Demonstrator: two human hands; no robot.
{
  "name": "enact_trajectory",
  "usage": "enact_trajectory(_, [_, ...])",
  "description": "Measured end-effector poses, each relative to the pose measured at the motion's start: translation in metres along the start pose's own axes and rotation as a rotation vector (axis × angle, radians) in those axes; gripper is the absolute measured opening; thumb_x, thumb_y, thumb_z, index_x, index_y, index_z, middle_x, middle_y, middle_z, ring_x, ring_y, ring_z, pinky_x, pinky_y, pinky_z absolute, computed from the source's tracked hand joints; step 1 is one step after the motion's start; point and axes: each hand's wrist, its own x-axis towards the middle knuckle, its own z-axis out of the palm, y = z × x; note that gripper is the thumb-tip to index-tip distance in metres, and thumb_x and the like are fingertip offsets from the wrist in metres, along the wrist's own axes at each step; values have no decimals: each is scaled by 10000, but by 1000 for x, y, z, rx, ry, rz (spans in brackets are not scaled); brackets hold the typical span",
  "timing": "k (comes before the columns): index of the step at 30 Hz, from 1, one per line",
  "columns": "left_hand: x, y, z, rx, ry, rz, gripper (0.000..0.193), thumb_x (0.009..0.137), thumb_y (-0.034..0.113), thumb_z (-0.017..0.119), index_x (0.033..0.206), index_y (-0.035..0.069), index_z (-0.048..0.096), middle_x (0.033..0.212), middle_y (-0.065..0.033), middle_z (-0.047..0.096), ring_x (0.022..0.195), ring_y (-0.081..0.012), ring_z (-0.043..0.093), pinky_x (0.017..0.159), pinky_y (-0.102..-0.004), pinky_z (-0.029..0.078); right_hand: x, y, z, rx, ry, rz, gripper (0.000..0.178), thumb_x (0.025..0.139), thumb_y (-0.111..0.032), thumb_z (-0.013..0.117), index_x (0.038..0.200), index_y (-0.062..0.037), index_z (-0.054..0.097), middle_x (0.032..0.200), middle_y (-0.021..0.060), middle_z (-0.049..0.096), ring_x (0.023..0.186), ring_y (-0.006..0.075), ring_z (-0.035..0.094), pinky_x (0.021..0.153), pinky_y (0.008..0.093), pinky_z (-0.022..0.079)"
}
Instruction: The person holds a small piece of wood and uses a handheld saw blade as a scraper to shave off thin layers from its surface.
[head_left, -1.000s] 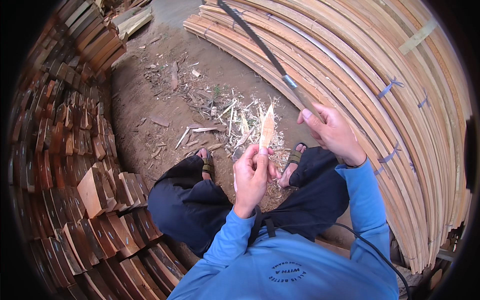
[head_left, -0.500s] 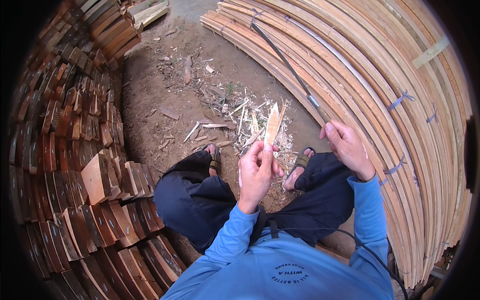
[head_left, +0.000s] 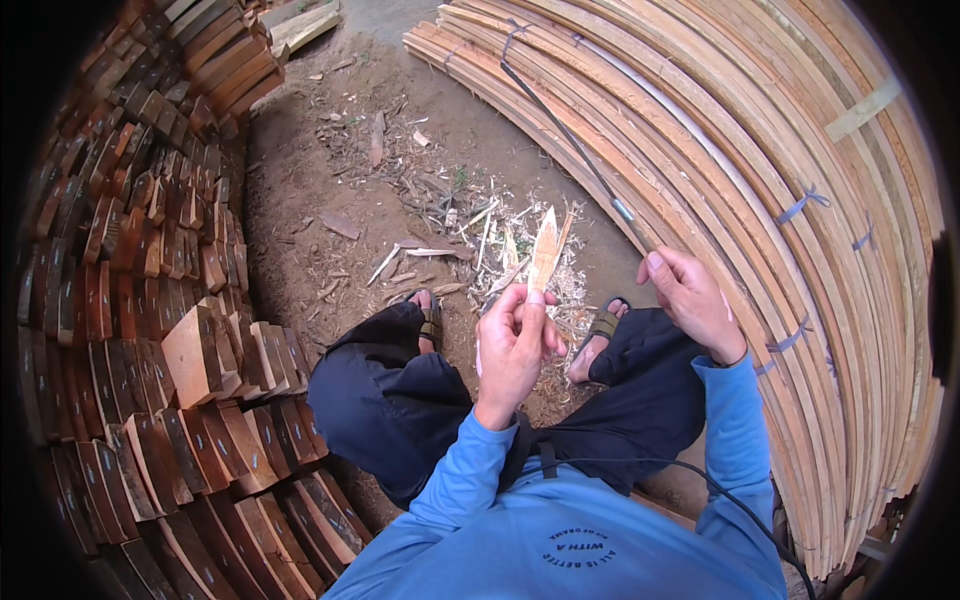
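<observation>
My left hand (head_left: pixel 516 338) is closed round the lower end of a short piece of pale wood (head_left: pixel 546 245), which stands up from the fingers and tapers to a point at its far end. To the right, my right hand (head_left: pixel 694 305) grips the handle of a long, thin, dark-bladed knife (head_left: pixel 571 140). A metal collar joins its blade to the handle, and the blade reaches away to the far left, seen nearly edge-on. Knife and wood are apart from each other. My fingers hide the wood's lower end and part of the handle.
Stacked wood blocks (head_left: pixel 195 355) rise along the left. Long bundled wooden strips (head_left: pixel 800 260), tied with bluish strips, curve along the right. Shavings (head_left: pixel 490 240) and wood scraps cover the dirt between my sandalled feet and beyond. A black cable (head_left: pixel 735 490) crosses near my right arm.
My right hand and the knife have come slightly nearer to me, the blade dropping a little. The left hand and the piece of wood have hardly moved.
</observation>
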Motion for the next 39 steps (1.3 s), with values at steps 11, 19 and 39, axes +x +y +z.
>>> enact_trajectory(11, [1,0,0,21,-6,3,268,1106,224,470,1052,-6,598,606,-10,557,520,-106,598,482,-217,432,2,3,1,-18,-2,-19,513,1074,-454,514,927,24,628,708,34,516,650,98,518,679,340,590])
enact_trajectory(19, [0,-1,0,86,31,51,229,1088,182,502,1036,-13,610,594,-19,580,519,-97,608,481,-234,440,2,2,2,-44,-16,5,505,1075,-443,518,943,32,626,804,74,627,742,150,680,673,306,547])
enact_trajectory(39, [3,5,-7,-235,-45,-191,267,1098,240,471,1066,3,589,601,-6,513,508,-130,568,488,-241,419,-5,-6,9,-135,44,-80,519,1080,-447,493,890,21,615,754,85,629,687,198,679,635,324,521])
